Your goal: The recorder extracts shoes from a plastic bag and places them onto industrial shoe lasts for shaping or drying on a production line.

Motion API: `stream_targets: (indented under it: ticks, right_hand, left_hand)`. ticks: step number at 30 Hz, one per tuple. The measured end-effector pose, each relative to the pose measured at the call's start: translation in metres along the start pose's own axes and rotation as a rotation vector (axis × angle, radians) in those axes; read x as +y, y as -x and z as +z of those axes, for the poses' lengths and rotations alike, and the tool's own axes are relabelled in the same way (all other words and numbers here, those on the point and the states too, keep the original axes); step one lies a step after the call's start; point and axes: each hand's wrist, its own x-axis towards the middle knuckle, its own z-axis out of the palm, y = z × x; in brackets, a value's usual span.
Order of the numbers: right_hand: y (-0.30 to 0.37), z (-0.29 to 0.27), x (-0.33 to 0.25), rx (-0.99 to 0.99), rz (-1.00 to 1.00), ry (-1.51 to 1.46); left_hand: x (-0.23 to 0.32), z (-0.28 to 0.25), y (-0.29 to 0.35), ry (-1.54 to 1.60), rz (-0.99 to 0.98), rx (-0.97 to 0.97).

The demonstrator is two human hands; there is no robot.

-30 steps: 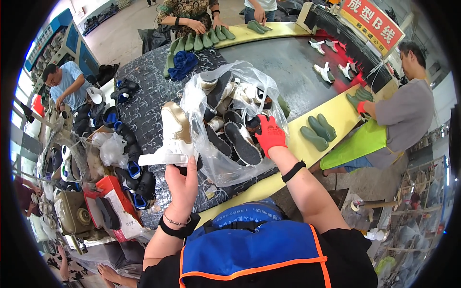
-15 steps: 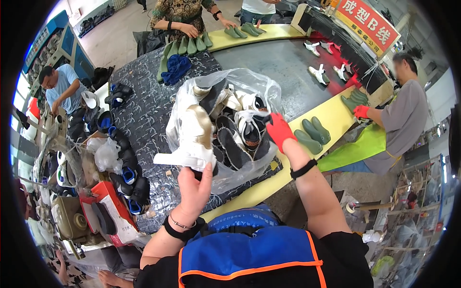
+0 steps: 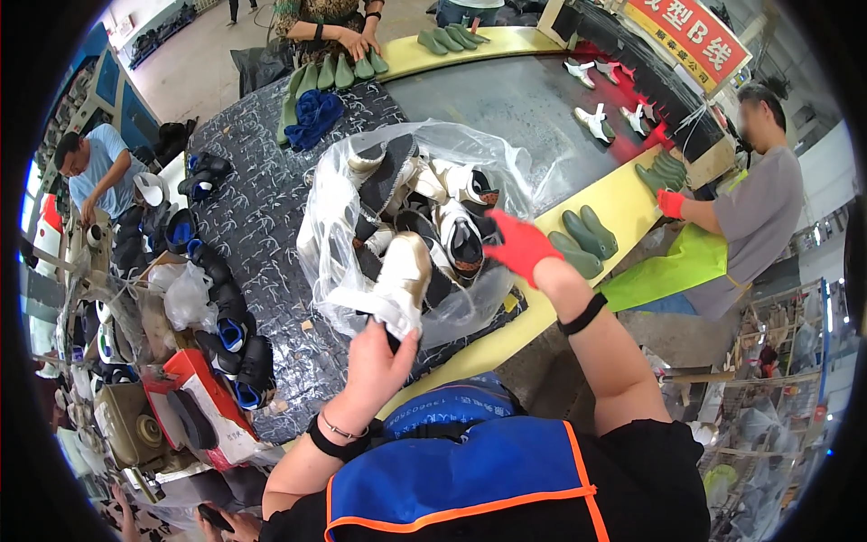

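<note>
Two hands work at the clear plastic bag (image 3: 519, 163) in the head view, the bag lying on the dark patterned table cover (image 3: 248, 194) and packed with white-and-black shoes (image 3: 462, 237). The left hand (image 3: 381, 359), bare, grasps a white-and-gold shoe (image 3: 404, 271) between thumb and fingers, near the end where a white strap (image 3: 348, 298) juts out. A second ago this shoe was at the bag's left side; now it is over the near side, its far end overlapping the shoes inside. The right hand (image 3: 526, 251), in a red glove, is at the bag's right side, fingertips reaching in beside a white-and-black shoe; whether they grip it or the plastic, I cannot tell. Left of the bag, black-and-blue shoes (image 3: 230, 334) line the table. Beyond it lies a blue cloth (image 3: 316, 117); to its right, green shoe moulds (image 3: 587, 233). Farther past the bag, a co-worker's hands (image 3: 361, 42), apart a second ago, are now close together over more moulds.
</note>
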Motion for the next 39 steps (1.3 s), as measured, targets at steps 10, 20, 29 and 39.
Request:
stream_targets:
  ticks: [10, 20, 29, 39]
  right_hand:
    - [0.059, 0.011, 0.027, -0.139, 0.069, 0.349]
    - [0.032, 0.028, -0.050, 0.120, -0.087, 0.033]
    - [-0.002, 0.097, -0.104, -0.211, -0.200, -0.042]
    - [0.040, 0.112, -0.119, -0.332, -0.278, 0.125]
  left_hand:
    - [-0.003, 0.004, 0.004, -0.124, -0.183, -0.255]
    - [-0.020, -0.029, 0.026, 0.240, -0.483, 0.136]
    - [-0.028, -0.051, 0.059, 0.180, -0.396, 0.352]
    - [-0.031, -0.045, 0.059, -0.007, -0.339, 0.373]
